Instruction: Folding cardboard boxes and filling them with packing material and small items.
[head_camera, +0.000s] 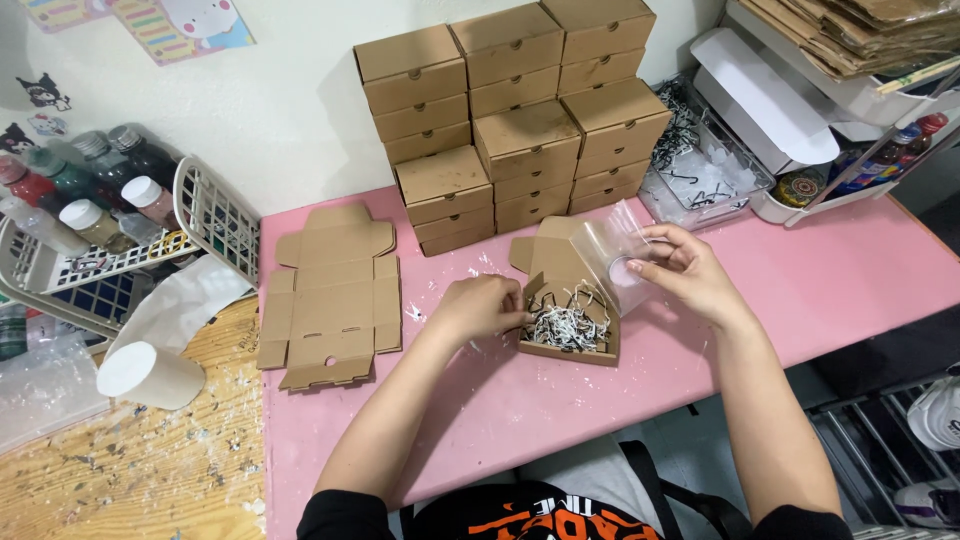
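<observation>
STEP: we pack the open kraft box (568, 322) at frame centre | LEFT: left hand (480, 308) grip pinching shredded paper (565, 325) inside (filler seated) | RIGHT: right hand (690, 268) grip pinching clear bag (620, 250) above box | NEXT: likely lowering bag onto filler.

A pink table (850, 280) stands against a white wall (300, 110).

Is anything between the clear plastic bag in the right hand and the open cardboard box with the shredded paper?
Nothing visible. The right hand holds the clear plastic bag just above the open brown cardboard box. The left hand touches the black-and-white shredded paper at the box's left edge, off that path.
</observation>
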